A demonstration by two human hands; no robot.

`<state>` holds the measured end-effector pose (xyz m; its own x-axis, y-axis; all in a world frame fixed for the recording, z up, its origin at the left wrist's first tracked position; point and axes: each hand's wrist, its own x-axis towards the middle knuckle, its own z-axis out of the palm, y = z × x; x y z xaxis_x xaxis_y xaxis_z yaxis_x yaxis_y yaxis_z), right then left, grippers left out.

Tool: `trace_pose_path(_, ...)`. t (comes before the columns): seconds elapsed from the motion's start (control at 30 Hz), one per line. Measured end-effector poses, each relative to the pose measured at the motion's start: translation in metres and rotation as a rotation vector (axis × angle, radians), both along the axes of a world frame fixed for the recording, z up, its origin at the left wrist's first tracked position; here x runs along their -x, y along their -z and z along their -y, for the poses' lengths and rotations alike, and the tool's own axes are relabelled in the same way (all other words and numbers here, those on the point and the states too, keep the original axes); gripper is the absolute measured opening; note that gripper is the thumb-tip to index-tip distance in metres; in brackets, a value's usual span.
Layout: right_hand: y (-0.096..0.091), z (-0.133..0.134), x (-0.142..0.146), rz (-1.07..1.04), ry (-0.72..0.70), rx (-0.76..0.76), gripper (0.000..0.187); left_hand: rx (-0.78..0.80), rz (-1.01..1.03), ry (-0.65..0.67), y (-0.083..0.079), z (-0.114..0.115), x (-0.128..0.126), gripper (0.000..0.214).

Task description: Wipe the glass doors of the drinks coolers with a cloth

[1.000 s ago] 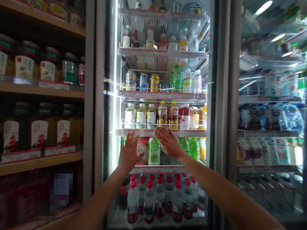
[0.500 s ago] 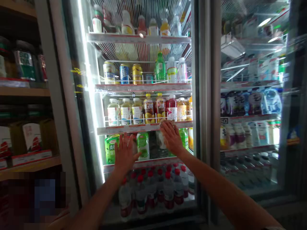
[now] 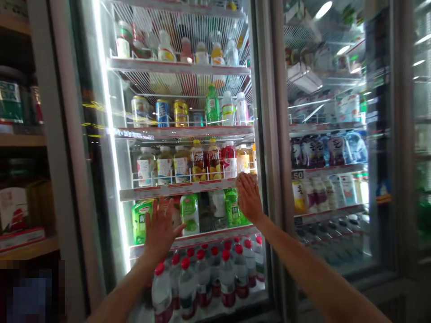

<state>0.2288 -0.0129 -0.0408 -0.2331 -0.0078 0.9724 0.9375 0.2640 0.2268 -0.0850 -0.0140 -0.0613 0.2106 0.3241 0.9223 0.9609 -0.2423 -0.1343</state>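
My left hand point(image 3: 160, 226) is raised with its fingers spread, holding nothing, in front of the green packs point(image 3: 190, 213) on a lower shelf. Whether its palm touches the glass door point(image 3: 111, 233) I cannot tell. Pressed toward the glass at the right end of a shelf's front strip point(image 3: 182, 189), my right hand point(image 3: 249, 197) covers a light-coloured cloth point(image 3: 252, 177), of which only a little shows. Behind and above that hand stand a yellowish bottle point(image 3: 243, 158) and a red bottle point(image 3: 229, 157).
Red-capped water bottles point(image 3: 204, 273) fill the bottom of the lit fridge. A metal door frame point(image 3: 274, 148) runs upright beside my right arm, with a second glass-fronted fridge point(image 3: 328, 170) beyond. Wooden shelves point(image 3: 22, 140) with jars stand at the left.
My right hand has slid right along the shelf strip with the cloth, toward the door frame. My left hand stays spread, slightly lower. The whole view has shifted.
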Motion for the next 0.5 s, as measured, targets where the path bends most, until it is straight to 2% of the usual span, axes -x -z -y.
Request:
trace_pose_path(0.07,0.022,0.005,-0.007,0.075,0.014,0.035,0.058,-0.006,0.0,0.004,0.0,0.0,-0.001,0.071)
trace_pose_path(0.13,0.032,0.007,-0.017,0.124,0.04,0.058,0.058,-0.004,0.003,0.001,0.0,0.0,-0.001,0.072)
trace_pose_path(0.2,0.02,0.005,-0.026,0.071,0.061,0.031,0.058,0.0,0.007,-0.003,0.0,0.001,-0.002,0.073)
trace_pose_path(0.3,-0.012,-0.001,-0.038,-0.102,0.051,-0.047,0.06,0.007,0.019,-0.006,0.0,0.002,-0.004,0.073)
trace_pose_path(0.33,-0.016,-0.002,-0.039,-0.133,0.039,-0.054,0.061,0.011,0.021,-0.007,0.0,0.003,-0.004,0.074)
trace_pose_path(0.4,-0.005,0.0,-0.04,-0.132,0.017,-0.023,0.064,0.01,0.035,-0.009,0.001,0.004,-0.006,0.073)
trace_pose_path(0.5,0.035,0.006,-0.039,-0.096,0.03,0.038,0.066,0.01,0.058,-0.01,0.002,0.003,-0.007,0.071)
